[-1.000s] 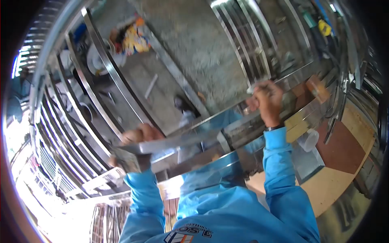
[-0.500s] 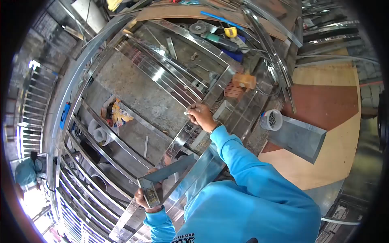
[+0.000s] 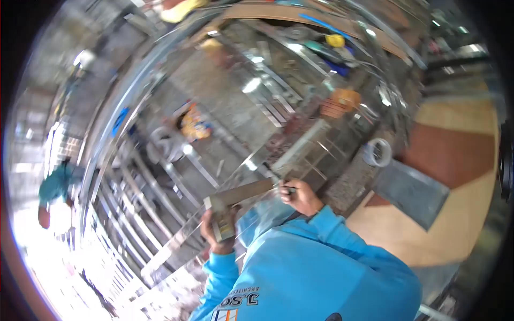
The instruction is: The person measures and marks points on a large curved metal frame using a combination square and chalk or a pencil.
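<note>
My left hand (image 3: pixel 210 235) is closed round the near end of a metal channel piece (image 3: pixel 241 193), which extends to the right in front of my body. At the other end of this piece is my right hand (image 3: pixel 301 198), its fingers pinched on a small dark object (image 3: pixel 289 190) too blurred to name. Below both hands lies a shiny metal bar (image 3: pixel 160 257), running diagonally.
A white tub (image 3: pixel 377 152) and a grey metal plate (image 3: pixel 411 193) sit at the right by a wooden board (image 3: pixel 417 241). An orange block (image 3: pixel 342 100) lies farther back. Metal bars fill the left. Another person (image 3: pixel 56 187) is at the far left.
My right hand has come back toward my body, to the far end of the channel piece. My left hand has lifted slightly with the piece. The whole view has shifted and is blurred.
</note>
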A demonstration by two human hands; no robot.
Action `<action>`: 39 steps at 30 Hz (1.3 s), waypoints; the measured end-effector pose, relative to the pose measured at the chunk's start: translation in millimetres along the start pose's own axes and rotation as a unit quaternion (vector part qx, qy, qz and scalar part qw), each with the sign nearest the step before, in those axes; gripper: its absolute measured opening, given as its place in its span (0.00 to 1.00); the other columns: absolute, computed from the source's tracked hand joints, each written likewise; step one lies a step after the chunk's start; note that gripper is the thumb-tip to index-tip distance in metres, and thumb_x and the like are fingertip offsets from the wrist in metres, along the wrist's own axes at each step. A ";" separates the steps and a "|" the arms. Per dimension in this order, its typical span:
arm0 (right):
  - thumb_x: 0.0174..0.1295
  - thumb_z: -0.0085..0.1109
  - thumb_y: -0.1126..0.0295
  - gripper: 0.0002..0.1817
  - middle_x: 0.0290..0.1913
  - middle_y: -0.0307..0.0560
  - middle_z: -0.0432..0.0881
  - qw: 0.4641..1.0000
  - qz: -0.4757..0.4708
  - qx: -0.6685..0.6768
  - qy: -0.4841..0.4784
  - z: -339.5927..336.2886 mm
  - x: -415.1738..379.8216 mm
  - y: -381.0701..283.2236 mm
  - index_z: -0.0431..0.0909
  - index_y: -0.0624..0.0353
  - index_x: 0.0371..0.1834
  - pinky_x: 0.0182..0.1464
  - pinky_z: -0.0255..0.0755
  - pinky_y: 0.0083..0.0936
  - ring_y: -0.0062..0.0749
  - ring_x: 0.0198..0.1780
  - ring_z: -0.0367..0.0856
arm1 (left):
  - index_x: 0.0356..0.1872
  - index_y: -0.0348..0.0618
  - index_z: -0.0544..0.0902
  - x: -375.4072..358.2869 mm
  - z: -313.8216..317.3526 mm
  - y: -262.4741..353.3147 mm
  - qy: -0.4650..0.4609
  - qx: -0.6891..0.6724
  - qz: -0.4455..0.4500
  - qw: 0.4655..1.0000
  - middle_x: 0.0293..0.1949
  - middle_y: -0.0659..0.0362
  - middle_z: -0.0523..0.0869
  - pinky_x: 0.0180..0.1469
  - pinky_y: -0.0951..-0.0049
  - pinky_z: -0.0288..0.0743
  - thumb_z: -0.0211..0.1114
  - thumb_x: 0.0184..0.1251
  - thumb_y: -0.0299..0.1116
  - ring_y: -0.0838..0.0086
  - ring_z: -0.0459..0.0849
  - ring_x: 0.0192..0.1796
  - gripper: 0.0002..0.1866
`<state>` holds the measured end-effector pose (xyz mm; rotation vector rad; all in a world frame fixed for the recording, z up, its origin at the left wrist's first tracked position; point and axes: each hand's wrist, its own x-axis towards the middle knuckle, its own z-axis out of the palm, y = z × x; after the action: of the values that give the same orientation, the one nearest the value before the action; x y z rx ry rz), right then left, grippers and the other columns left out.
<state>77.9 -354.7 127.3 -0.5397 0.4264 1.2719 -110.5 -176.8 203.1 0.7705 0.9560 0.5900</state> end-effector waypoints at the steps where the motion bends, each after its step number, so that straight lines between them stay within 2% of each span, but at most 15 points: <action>1: 0.65 0.48 0.69 0.06 0.23 0.33 0.65 0.998 0.009 -0.046 -0.043 4.7 -6.9 -1.3 0.72 0.60 0.36 0.27 0.58 0.19 0.21 0.24 0.63 | 0.56 0.39 0.71 -4.0 0.3 -7.1 -0.041 -0.148 -0.017 0.988 0.46 0.54 0.83 0.60 0.56 0.74 0.70 0.60 0.38 0.60 0.82 0.52 0.26; 8: 0.72 0.48 0.54 0.17 0.21 0.31 0.60 0.976 -0.024 -0.216 0.009 34.3 -53.5 27.9 0.73 0.58 0.41 0.23 0.54 0.18 0.18 0.22 0.62 | 0.52 0.36 0.76 -38.6 -5.7 -22.7 -0.170 -0.201 -0.140 0.955 0.45 0.48 0.85 0.50 0.67 0.77 0.49 0.72 0.49 0.64 0.83 0.44 0.24; 10: 0.71 0.48 0.50 0.22 0.21 0.32 0.62 0.974 -0.011 -0.227 -0.012 35.3 -65.0 50.1 0.75 0.62 0.46 0.23 0.56 0.18 0.18 0.21 0.63 | 0.53 0.33 0.75 -48.0 -22.7 -58.0 -0.140 -0.150 -0.100 0.974 0.44 0.47 0.84 0.45 0.61 0.80 0.50 0.69 0.52 0.61 0.84 0.42 0.28; 12: 0.70 0.52 0.58 0.12 0.23 0.32 0.61 0.955 -0.002 -0.294 0.031 46.3 -79.4 78.6 0.72 0.54 0.33 0.23 0.53 0.17 0.18 0.21 0.61 | 0.56 0.38 0.72 -66.7 -23.5 -68.8 -0.144 0.010 0.037 0.989 0.41 0.53 0.82 0.43 0.68 0.81 0.50 0.72 0.46 0.68 0.83 0.41 0.22; 14: 0.69 0.55 0.58 0.14 0.27 0.35 0.71 0.921 -0.029 -0.389 -0.017 34.0 -78.8 101.0 0.74 0.58 0.34 0.26 0.62 0.22 0.23 0.25 0.69 | 0.59 0.40 0.69 -87.0 -30.0 -92.8 -0.155 0.045 0.008 0.987 0.45 0.56 0.80 0.49 0.70 0.79 0.47 0.76 0.42 0.71 0.80 0.47 0.19; 15: 0.68 0.56 0.58 0.15 0.30 0.39 0.76 0.842 -0.157 -0.515 -0.036 36.5 -80.8 120.5 0.76 0.61 0.38 0.29 0.67 0.24 0.25 0.28 0.74 | 0.64 0.36 0.68 -92.4 -29.4 -109.7 -0.138 0.033 0.091 0.986 0.57 0.56 0.73 0.64 0.72 0.64 0.45 0.79 0.40 0.72 0.72 0.59 0.22; 16: 0.67 0.58 0.58 0.16 0.33 0.42 0.80 0.731 -0.279 -0.621 -0.056 36.8 -84.8 132.9 0.77 0.63 0.41 0.32 0.71 0.27 0.28 0.31 0.78 | 0.64 0.36 0.68 -99.9 -37.2 -123.6 -0.134 0.023 0.092 0.987 0.57 0.56 0.73 0.64 0.72 0.64 0.45 0.79 0.40 0.72 0.72 0.59 0.22; 17: 0.62 0.64 0.58 0.21 0.36 0.53 0.84 0.710 -0.182 -0.680 -0.019 42.3 -97.1 131.5 0.77 0.65 0.49 0.37 0.74 0.32 0.39 0.36 0.84 | 0.67 0.37 0.65 -110.7 -37.4 -117.8 -0.117 -0.020 0.067 0.991 0.60 0.56 0.69 0.67 0.72 0.59 0.44 0.79 0.40 0.71 0.67 0.64 0.23; 20: 0.58 0.67 0.60 0.22 0.33 0.58 0.83 0.594 -0.203 -0.777 -0.054 50.9 -116.0 144.7 0.77 0.64 0.50 0.35 0.75 0.35 0.47 0.35 0.84 | 0.71 0.37 0.59 -133.8 -50.0 -116.2 -0.112 -0.069 0.042 0.990 0.69 0.57 0.61 0.73 0.71 0.51 0.43 0.79 0.38 0.70 0.59 0.72 0.26; 22: 0.56 0.68 0.61 0.21 0.34 0.62 0.83 0.563 -0.261 -0.781 -0.063 38.0 -113.9 154.8 0.78 0.63 0.47 0.35 0.75 0.43 0.59 0.36 0.82 | 0.72 0.37 0.58 -141.2 -58.3 -120.0 -0.142 -0.164 -0.032 0.976 0.72 0.57 0.59 0.74 0.70 0.48 0.44 0.78 0.37 0.69 0.56 0.74 0.26; 25: 0.56 0.67 0.57 0.22 0.34 0.64 0.83 0.563 -0.283 -0.774 -0.072 38.1 -110.6 150.3 0.79 0.65 0.44 0.36 0.74 0.46 0.61 0.37 0.82 | 0.71 0.37 0.61 -137.4 -70.8 -116.1 -0.190 -0.047 -0.010 0.981 0.72 0.55 0.61 0.74 0.67 0.50 0.47 0.77 0.36 0.68 0.56 0.74 0.26; 29: 0.55 0.63 0.46 0.29 0.33 0.68 0.82 0.328 -0.277 -0.893 0.137 27.2 -87.1 104.9 0.80 0.68 0.37 0.38 0.75 0.49 0.63 0.39 0.81 | 0.69 0.41 0.67 -126.3 -90.4 -110.1 -0.194 0.094 -0.001 0.976 0.68 0.56 0.69 0.71 0.65 0.57 0.51 0.76 0.38 0.66 0.62 0.72 0.24; 34: 0.53 0.66 0.49 0.26 0.37 0.64 0.84 0.252 -0.256 -0.901 0.244 -23.7 -34.0 14.0 0.82 0.64 0.39 0.42 0.76 0.50 0.61 0.41 0.82 | 0.66 0.44 0.71 -98.6 -130.7 -100.2 -0.077 0.047 -0.095 0.991 0.63 0.57 0.75 0.66 0.66 0.64 0.53 0.76 0.41 0.67 0.70 0.67 0.23; 37: 0.54 0.66 0.49 0.26 0.41 0.62 0.84 0.298 -0.232 -0.901 0.212 -60.7 -5.8 -20.4 0.81 0.63 0.43 0.44 0.76 0.49 0.62 0.43 0.82 | 0.65 0.44 0.73 -84.3 -161.8 -94.6 0.001 0.007 -0.094 0.995 0.63 0.58 0.76 0.63 0.67 0.68 0.54 0.75 0.42 0.68 0.71 0.66 0.22; 39: 0.58 0.60 0.46 0.28 0.41 0.63 0.84 0.217 -0.221 -0.925 0.222 -76.1 8.9 -30.8 0.81 0.64 0.43 0.43 0.75 0.48 0.61 0.43 0.82 | 0.64 0.43 0.74 -72.6 -176.3 -78.4 0.068 0.017 -0.106 0.992 0.60 0.59 0.78 0.61 0.68 0.69 0.55 0.74 0.42 0.69 0.74 0.63 0.22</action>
<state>109.5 -399.5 65.6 -2.8531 -1.1901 0.2671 -290.7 -222.2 113.8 0.6548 1.1589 0.4462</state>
